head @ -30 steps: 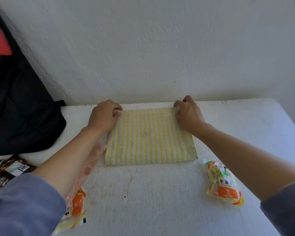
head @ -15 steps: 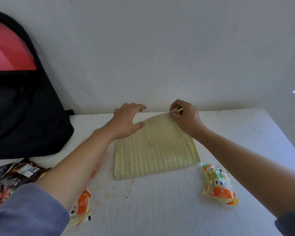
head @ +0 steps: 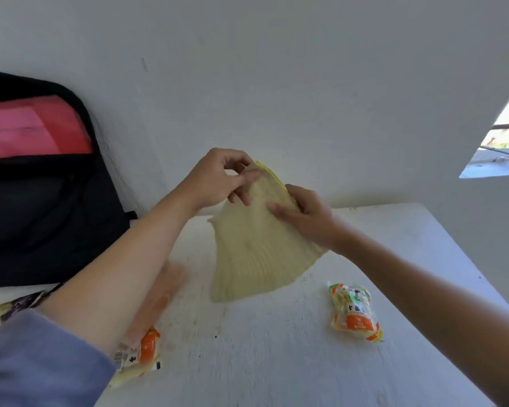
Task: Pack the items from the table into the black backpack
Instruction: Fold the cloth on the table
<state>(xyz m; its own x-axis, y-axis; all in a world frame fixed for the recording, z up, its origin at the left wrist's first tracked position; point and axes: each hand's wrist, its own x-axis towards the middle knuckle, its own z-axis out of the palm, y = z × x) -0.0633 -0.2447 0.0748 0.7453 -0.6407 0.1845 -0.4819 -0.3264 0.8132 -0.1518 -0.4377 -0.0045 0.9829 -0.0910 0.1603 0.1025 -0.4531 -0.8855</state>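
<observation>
Cloth pickup: left hand point(head: 218, 179) and right hand point(head: 307, 217) pinch the yellow cloth point(head: 253, 259); next I'd carry it left into the black backpack point(head: 41, 215)

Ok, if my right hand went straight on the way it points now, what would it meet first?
Your right hand grips the yellow cloth and points up-left. Going on, it would probably meet your left hand first, which pinches the cloth's top edge; depth is hard to judge.
</observation>
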